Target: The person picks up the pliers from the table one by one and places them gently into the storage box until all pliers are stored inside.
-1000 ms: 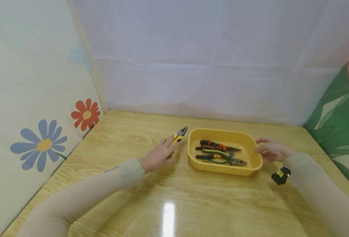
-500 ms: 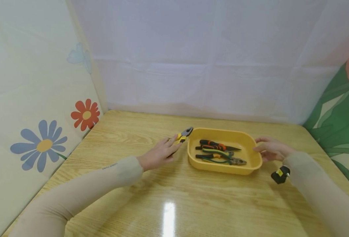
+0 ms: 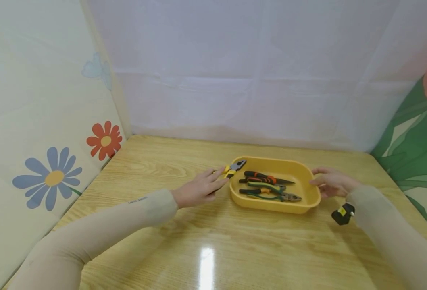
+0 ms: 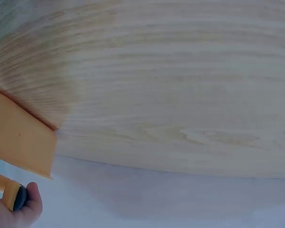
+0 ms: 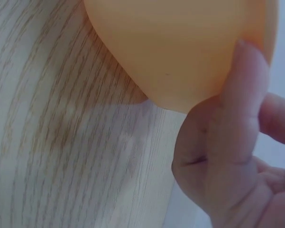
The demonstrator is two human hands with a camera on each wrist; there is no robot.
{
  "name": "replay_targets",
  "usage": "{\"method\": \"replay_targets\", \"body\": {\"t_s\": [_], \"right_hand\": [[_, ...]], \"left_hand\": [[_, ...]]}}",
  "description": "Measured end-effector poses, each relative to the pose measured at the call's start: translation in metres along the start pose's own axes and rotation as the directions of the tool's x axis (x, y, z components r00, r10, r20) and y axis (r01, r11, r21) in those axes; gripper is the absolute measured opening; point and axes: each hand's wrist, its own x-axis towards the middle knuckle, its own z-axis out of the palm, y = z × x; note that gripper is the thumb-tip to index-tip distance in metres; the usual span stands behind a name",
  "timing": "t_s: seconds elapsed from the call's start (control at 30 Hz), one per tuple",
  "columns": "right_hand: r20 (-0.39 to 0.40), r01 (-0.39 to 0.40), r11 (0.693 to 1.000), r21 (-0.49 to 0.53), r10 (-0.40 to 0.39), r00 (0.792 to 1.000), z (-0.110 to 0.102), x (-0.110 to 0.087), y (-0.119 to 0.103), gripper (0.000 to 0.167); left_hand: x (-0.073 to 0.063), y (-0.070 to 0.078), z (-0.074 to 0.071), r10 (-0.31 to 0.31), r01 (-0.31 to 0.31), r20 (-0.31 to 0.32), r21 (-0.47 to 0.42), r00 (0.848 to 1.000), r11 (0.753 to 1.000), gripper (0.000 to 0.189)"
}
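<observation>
My left hand (image 3: pixel 200 188) grips combination pliers (image 3: pixel 231 171) by their yellow and black handles. Their grey head hangs over the left end of a yellow plastic bin (image 3: pixel 271 207). In the left wrist view only part of the hand (image 4: pixel 26 213) shows, with a piece of the handle (image 4: pixel 8 192) beside the bin wall (image 4: pixel 19 135). My right hand (image 3: pixel 332 183) touches the bin's right end. Seen from the right wrist, a fairly straight finger (image 5: pixel 242 95) lies against the outer wall (image 5: pixel 170 57). Inside the bin lie green-handled pliers (image 3: pixel 267 186) and several black and orange tools (image 3: pixel 260 177).
The bin stands on a wood-grain table (image 3: pixel 257 249). A small black device with a yellow label (image 3: pixel 343 213) is at the right wrist. A pale cloth (image 3: pixel 235 80) hangs behind, with flower-patterned panels (image 3: pixel 53 177) at the sides.
The left hand has moved right with the pliers, bringing their head from beside the bin to over its left rim. The right hand and the bin have hardly moved.
</observation>
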Motion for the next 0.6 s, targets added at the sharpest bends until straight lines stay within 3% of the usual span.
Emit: {"method": "replay_targets", "body": {"t_s": [0.33,0.6], "right_hand": [[0.004,0.006,1.0,0.009,-0.006,1.0,0.0,0.0,0.001,0.036],[0.003,-0.001,1.0,-0.01,0.001,1.0,0.002,-0.002,-0.001,0.044]], "left_hand": [[0.008,-0.011,0.003,0.092,-0.091,0.041,-0.035,0.995,0.995,0.056],[0.02,-0.012,-0.007,0.16,-0.161,0.113,-0.001,0.981,0.987,0.054]]}}
